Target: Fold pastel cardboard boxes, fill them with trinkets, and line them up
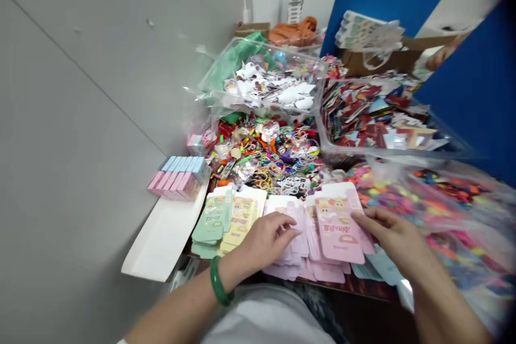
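Head view. Dark desk (371,287), crowded; flat printed cards along its near edge. My right hand (397,236) pinches a pink card (338,231) by its right side, thumb on the face, fingers bent behind. That card is uppermost on the pink pile, right of the middle of the near edge. My left hand (262,239), green bangle (220,282) at the wrist, is half curled over the lavender cards (296,247), a small gap between thumb and forefinger tips; contact with the cards, cannot tell.

Leftward along the near edge: yellow cards (239,220), then green cards (213,220) by the near left corner. Blue cards (381,266) lie partly under my right hand.

Beyond the left edge: white tray (159,236), pink-and-blue boxes (181,180) at its far end. Behind the cards, a heap of trinkets (270,156); farther, a clear tub (322,91) of white cutouts. To its right, a second tub (326,142), mostly dark red pieces.
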Demonstrator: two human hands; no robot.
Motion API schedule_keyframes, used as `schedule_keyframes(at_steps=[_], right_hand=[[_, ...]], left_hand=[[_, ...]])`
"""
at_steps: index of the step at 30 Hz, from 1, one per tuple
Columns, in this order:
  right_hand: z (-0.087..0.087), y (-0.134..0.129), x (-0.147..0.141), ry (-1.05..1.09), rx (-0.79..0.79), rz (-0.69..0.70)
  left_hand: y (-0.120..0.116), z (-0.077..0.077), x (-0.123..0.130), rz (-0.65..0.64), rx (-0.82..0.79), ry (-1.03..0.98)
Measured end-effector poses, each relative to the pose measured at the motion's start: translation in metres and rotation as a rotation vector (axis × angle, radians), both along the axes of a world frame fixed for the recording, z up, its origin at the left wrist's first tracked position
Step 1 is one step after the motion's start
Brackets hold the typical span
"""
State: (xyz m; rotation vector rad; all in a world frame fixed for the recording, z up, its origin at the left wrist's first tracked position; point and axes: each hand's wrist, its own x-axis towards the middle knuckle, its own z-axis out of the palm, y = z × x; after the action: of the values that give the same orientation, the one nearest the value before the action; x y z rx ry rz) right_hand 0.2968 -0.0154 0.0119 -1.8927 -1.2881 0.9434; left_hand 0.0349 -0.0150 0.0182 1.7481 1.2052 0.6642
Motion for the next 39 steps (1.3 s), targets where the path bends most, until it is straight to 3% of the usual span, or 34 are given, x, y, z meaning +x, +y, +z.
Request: schedule_keyframes(at_steps=[3,6,9,12,18,21,25,29,34,39], right_hand=[[0.010,-0.003,-0.022,0.443,0.009,-0.033],[0.012,-0.002,-0.054,0.673,0.087,-0.021],[0.009,0.000,-0.078,0.763,0.093,0.008],[0.005,0.002,-0.085,0.762,0.043,0.067],[-0.004,0.004,-0.081,0.729,0.285,0.050],[-0.007,0.002,-0.084,0.741,0.298,0.149],[-0.011,0.000,-0.092,0.713,0.277,0.162],[-0.023,0.002,-0.097,0.801,0.150,0.093],[-0.038,0.002,-0.101,0.939,0.090,-0.003],[-0.030,0.003,-0.104,0.907,0.120,-0.009]], left_hand=[[0.011,-0.001,0.011,0.042,-0.332,-0.426],[0.020,-0.003,0.020,-0.116,-0.655,-0.861],[0.024,-0.004,0.020,-0.186,-0.886,-0.963],[0.022,-0.003,0.011,-0.192,-0.953,-0.912],[0.014,-0.001,-0.001,-0.235,-0.838,-0.875],[0.013,-0.003,0.004,-0.097,-0.761,-0.866],[0.012,-0.005,0.014,0.169,-0.763,-0.864],[0.011,-0.008,0.015,0.180,-0.762,-0.767],[0.011,-0.014,0.008,0.306,-0.391,-0.623],[0.011,-0.023,0.004,0.261,-0.164,-0.540]])
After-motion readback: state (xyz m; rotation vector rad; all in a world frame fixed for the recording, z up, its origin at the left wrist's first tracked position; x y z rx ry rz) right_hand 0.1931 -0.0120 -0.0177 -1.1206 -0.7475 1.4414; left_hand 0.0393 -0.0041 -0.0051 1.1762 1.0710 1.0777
